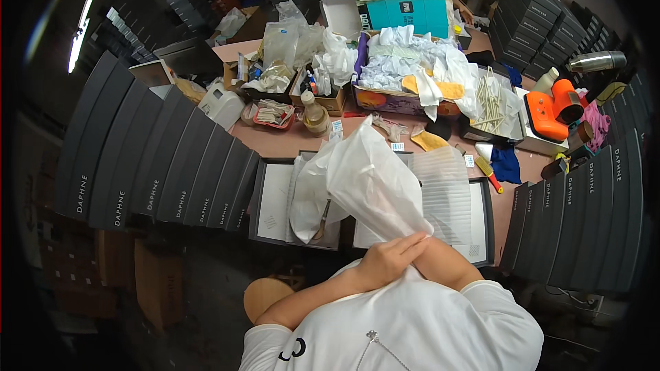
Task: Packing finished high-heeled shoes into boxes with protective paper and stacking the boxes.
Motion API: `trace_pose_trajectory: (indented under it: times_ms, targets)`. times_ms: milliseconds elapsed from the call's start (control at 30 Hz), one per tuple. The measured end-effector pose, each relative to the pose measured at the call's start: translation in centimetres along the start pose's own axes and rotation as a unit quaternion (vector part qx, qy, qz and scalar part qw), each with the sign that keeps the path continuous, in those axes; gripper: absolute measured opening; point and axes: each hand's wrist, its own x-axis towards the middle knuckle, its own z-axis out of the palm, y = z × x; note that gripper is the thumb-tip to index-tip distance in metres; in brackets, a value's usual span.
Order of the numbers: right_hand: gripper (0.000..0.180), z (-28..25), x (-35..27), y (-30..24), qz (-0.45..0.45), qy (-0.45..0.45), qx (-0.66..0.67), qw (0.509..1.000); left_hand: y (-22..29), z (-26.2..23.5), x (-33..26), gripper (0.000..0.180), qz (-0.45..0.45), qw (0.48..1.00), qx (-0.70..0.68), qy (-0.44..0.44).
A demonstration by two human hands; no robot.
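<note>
A crumpled white translucent bag or sheet (pixel 375 178) stands raised over the table in front of me. My left hand (pixel 393 258) reaches across, its fingers together and pressed on the bag's lower right edge. My right forearm (pixel 445 261) runs up to that same edge; the hand itself is hidden behind or inside the bag. Below lies an open dark grey box (pixel 273 232) with a pale inside. White wrapping (pixel 308 196) rests in it, with a slim brownish item (pixel 323 220) partly showing. On the right, ribbed translucent wrapping (pixel 445 192) covers part of another open grey tray (pixel 485 220).
Rows of dark grey boxes flank me at left (pixel 148 158) and right (pixel 577 220). Across the back stand a carton of crumpled paper (pixel 395 62), a bottle (pixel 314 115) and an orange device (pixel 546 118). A brush (pixel 489 173) lies at right.
</note>
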Motion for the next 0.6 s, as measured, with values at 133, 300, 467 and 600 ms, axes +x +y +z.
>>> trace_pose_trajectory:
  times_ms: [133, 300, 467, 600]
  targets:
    - [0.043, -1.1, -3.3, 1.0, 0.062, 0.015, 0.039, 0.997, -0.3, -0.6, -2.0, 0.056, 0.026, 0.99, -0.109, 0.089]
    - [0.042, 3.3, -7.2, -0.8, 0.04, 0.015, -0.016, 0.999, -4.4, -0.6, -8.5, 0.074, -0.379, 0.738, -0.513, 0.222]
    - [0.038, 3.2, -6.6, -3.1, -0.104, -0.248, -0.051, 0.962, -8.4, -5.6, -12.1, 0.058, -0.455, 0.624, -0.47, 0.428]
    - [0.058, -3.3, -11.5, -0.1, 0.318, -0.069, 0.69, 0.646, -6.7, -13.6, -7.2, 0.062, -0.355, 0.931, -0.072, 0.048]
